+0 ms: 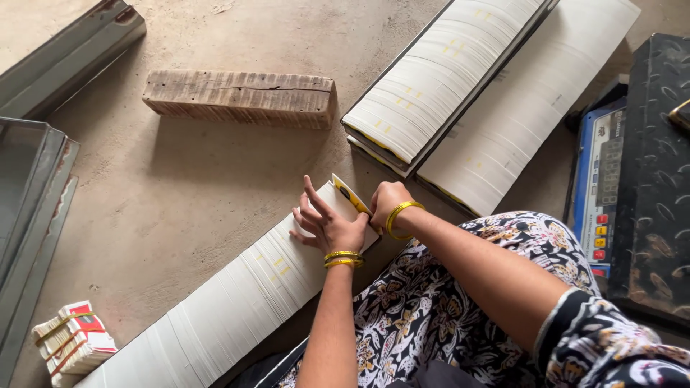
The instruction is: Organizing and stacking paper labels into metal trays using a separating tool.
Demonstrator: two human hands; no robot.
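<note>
At the near left of the concrete floor lay a small bundle of red-and-white printed cards [74,343] bound with rubber bands, well apart from the work. A long row of flattened white cartons [230,305], packed on edge, ran from the near left up to the middle of the scene. The person's left hand [329,224] rested on the far end of that row with fingers spread flat, pressing rather than gripping. Just beside it, the right hand [387,203] was curled around the end pieces, where a yellow printed face [350,195] tilted up; how tightly it pinched them could not be made out. The sheets looked thin, light and smooth-faced, likely to fan or slide unless squeezed from both ends. A wooden block [241,98] sat farther off, and two more packed rows [496,93] lay at the far right.
</note>
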